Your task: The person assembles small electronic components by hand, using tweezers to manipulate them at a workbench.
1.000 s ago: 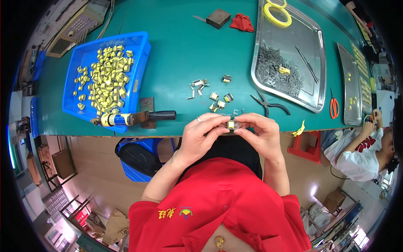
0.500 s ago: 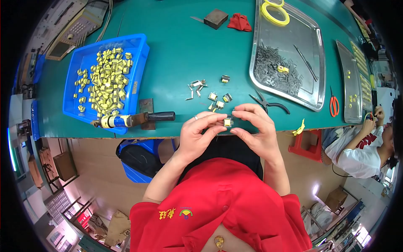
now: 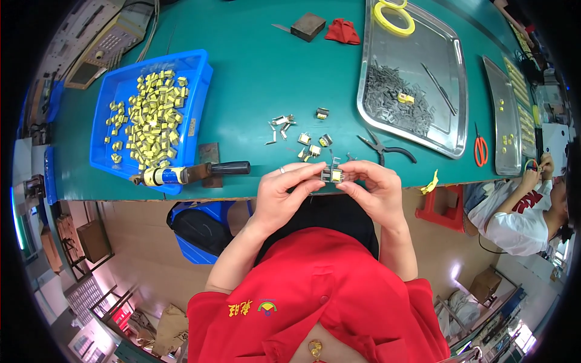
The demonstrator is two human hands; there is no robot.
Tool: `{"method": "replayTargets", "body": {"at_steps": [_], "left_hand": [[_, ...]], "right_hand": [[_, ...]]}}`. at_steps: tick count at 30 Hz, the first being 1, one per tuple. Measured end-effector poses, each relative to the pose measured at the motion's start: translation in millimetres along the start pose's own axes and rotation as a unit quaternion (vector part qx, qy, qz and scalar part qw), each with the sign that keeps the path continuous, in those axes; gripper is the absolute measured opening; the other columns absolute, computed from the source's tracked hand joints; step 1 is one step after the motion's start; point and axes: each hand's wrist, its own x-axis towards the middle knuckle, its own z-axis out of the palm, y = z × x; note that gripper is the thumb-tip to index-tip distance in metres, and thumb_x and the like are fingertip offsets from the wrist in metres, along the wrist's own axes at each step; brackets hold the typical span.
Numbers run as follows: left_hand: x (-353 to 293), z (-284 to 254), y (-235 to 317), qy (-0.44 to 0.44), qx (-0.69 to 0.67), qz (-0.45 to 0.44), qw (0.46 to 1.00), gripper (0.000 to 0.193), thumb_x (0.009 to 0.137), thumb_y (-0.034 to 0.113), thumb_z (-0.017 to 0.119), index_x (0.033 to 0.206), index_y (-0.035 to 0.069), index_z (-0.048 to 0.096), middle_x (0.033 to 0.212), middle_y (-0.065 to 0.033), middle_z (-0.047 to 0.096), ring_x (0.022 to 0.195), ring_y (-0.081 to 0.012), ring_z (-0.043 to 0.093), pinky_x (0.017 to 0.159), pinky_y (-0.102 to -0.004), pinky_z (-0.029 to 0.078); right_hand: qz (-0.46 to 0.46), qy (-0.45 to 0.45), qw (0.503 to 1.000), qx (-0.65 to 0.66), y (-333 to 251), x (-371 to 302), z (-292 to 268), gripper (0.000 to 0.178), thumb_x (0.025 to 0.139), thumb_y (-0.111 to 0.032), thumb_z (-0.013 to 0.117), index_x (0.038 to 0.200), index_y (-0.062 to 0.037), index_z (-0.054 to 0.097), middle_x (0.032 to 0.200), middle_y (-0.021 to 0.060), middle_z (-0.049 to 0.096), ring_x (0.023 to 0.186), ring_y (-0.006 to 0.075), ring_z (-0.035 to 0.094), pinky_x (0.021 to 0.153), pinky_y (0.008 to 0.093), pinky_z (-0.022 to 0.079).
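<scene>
Just over the table's near edge, both hands hold a small transformer with a yellow-wrapped middle, metal pins and grey parts. My left hand pinches its left side between thumb and fingers. My right hand grips the right side, fingertips at the pins. A grey piece shows by the left fingertips; I cannot tell whether it is separate. Beyond the hands lie several similar transformers and, left of them, a small pile of silvery metal clips. Black-handled pliers rest open beyond my right hand.
A blue bin of yellow-wrapped parts stands left, a black-handled tool by its near edge. On the right, a metal tray holds grey pieces and yellow tape rolls. Orange scissors lie beyond it. A co-worker sits far right.
The fingertips have drawn a little apart and the transformer has turned, so more of its grey parts and pins show. My right hand has shifted slightly right.
</scene>
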Motion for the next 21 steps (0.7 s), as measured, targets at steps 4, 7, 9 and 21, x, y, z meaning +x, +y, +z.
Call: {"method": "replayTargets", "body": {"at_steps": [4, 7, 9, 21], "left_hand": [[1.0, -2.0, 5.7, 0.0, 0.09, 0.008, 0.996, 0.031, 0.082, -0.003, 0.067, 0.112, 0.003, 0.067, 0.098, -0.0112, 0.068, 0.082, -0.0159, 0.068, 0.069, -0.0254, 0.053], [1.9, 0.9, 2.9, 0.004, 0.158, 0.04, 0.987, 0.031, 0.081, -0.004, 0.067, 0.111, 0.002, 0.067, 0.099, -0.0118, 0.067, 0.081, -0.0161, 0.068, 0.068, -0.0256, 0.053], [2.0, 2.4, 2.1, 0.012, 0.192, 0.081, 0.978, 0.032, 0.08, -0.004, 0.068, 0.111, 0.002, 0.066, 0.099, -0.012, 0.067, 0.08, -0.0163, 0.068, 0.068, -0.0258, 0.053], [5.0, 5.6, 5.4, -0.028, 0.062, 0.054, 0.996, 0.031, 0.079, -0.006, 0.068, 0.109, 0.0, 0.067, 0.095, -0.0087, 0.066, 0.078, -0.014, 0.065, 0.069, -0.023, 0.052]], "right_hand": [[0.028, 0.002, 0.996, 0.085, 5.6, -2.3, -2.0, 0.03, 0.081, 0.01, 0.066, 0.11, 0.0086, 0.061, 0.095, 0.011, 0.066, 0.087, 0.0156, 0.065, 0.078, 0.0269, 0.055], [0.038, 0.014, 0.993, 0.114, 7.4, -3.7, -1.9, 0.03, 0.081, 0.01, 0.066, 0.111, 0.0085, 0.06, 0.095, 0.0108, 0.066, 0.087, 0.0151, 0.065, 0.078, 0.0266, 0.054], [0.038, 0.015, 0.992, 0.123, 8.4, -3.9, -0.1, 0.03, 0.081, 0.01, 0.066, 0.111, 0.0083, 0.06, 0.095, 0.0108, 0.066, 0.087, 0.015, 0.065, 0.078, 0.0265, 0.054], [0.018, -0.007, 0.992, 0.126, 7.7, -4.5, 3.4, 0.031, 0.082, 0.009, 0.066, 0.112, 0.0077, 0.06, 0.097, 0.0107, 0.065, 0.087, 0.0151, 0.064, 0.078, 0.0273, 0.054]]}}
